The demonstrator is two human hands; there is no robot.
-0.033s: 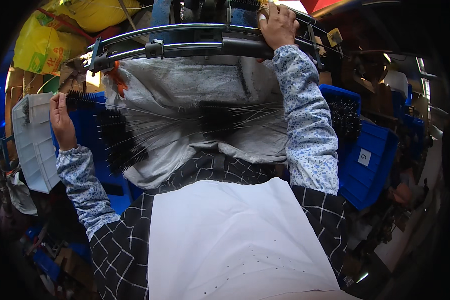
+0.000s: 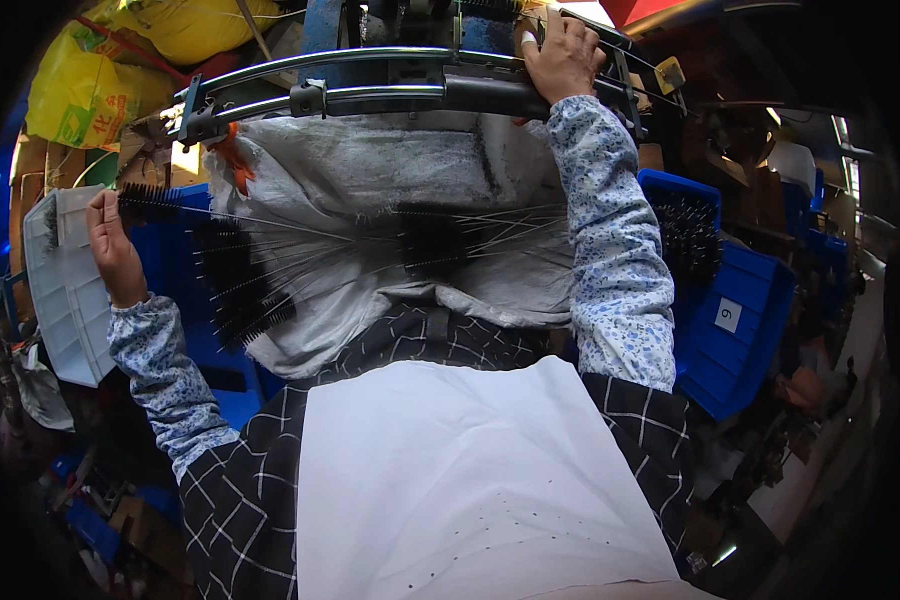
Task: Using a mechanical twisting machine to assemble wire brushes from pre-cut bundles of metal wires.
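At the far left, my left hand (image 2: 116,250) pinches the black bristled end of a long wire-stemmed tube brush (image 2: 152,197). Its thin stem runs right across my lap. More such brushes lie there, their black bristles bunched in a left cluster (image 2: 235,285) and a middle cluster (image 2: 435,240). My right hand (image 2: 565,62), with a white wrap on the thumb, is up at the right end of a machine's metal rails (image 2: 380,93). Its fingers curl down there, and whatever they grip is hidden.
A grey-white cloth (image 2: 370,165) covers my lap under the brushes. To the left stand a white plastic bin (image 2: 70,290) and a blue bin (image 2: 185,250). On the right, a blue bin (image 2: 740,330) stands by dark bristled pieces (image 2: 688,240). Yellow bags (image 2: 90,90) lie at the far left.
My left hand has shifted slightly left, drawing the tube brush with it. My right hand has moved a little right and down along the rail end.
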